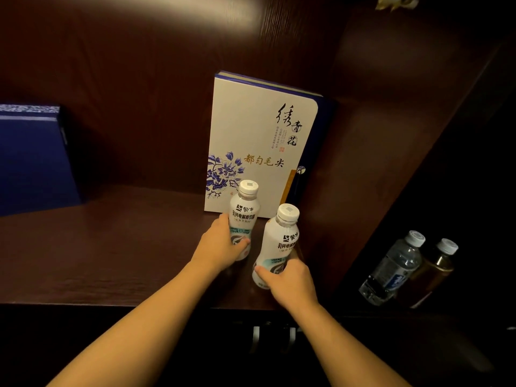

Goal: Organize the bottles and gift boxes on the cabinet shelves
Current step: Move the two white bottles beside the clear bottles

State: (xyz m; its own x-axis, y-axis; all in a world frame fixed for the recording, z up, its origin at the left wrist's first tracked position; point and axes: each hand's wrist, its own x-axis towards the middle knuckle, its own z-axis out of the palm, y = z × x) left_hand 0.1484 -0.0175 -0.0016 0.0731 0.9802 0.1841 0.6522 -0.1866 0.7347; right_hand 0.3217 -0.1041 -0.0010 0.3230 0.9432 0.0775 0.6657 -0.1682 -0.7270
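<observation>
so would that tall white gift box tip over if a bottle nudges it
Probably: the gift box stands upright on a narrow edge, so a push could topple it. It looks like stiff, light cardboard. The cabinet wall close on its right might catch it.

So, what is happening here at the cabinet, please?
A person is arranging drinks on a dark wooden shelf. The left hand grips one white bottle, and the right hand grips a second white bottle, both in front of an upright white gift box. A blue box sits at the far left.
</observation>
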